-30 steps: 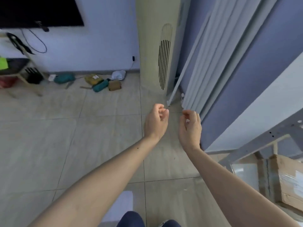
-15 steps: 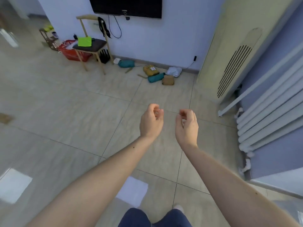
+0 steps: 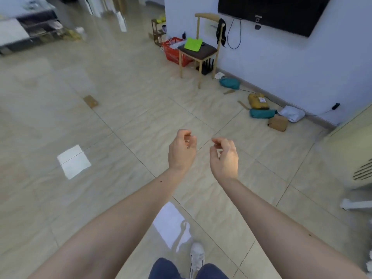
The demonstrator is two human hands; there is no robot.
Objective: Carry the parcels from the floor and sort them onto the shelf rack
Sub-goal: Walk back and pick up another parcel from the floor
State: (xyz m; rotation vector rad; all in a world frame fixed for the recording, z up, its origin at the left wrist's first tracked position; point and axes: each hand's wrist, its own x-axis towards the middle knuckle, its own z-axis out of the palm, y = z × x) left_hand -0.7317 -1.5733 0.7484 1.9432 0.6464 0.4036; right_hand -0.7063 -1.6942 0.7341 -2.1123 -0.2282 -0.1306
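At two o'clock along the wall, parcels on the floor point(image 3: 141, 121), yellow bag point(image 3: 257, 101), teal pouch point(image 3: 262, 113), brown box point(image 3: 277, 123), white bag point(image 3: 292, 113), left hand point(image 3: 181, 152) and right hand point(image 3: 223, 158) empty, fingers loosely curled.

Parcels point(image 3: 267, 112) on floor along wall, right of chair point(image 3: 198, 51); basket point(image 3: 174, 51) left of chair.

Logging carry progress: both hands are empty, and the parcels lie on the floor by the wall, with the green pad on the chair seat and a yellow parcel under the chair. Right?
Not quite. The head view shows the yellow parcel beside the teal parcel, right of the chair, not under it. The rest holds: left hand and right hand empty, green pad on the seat.
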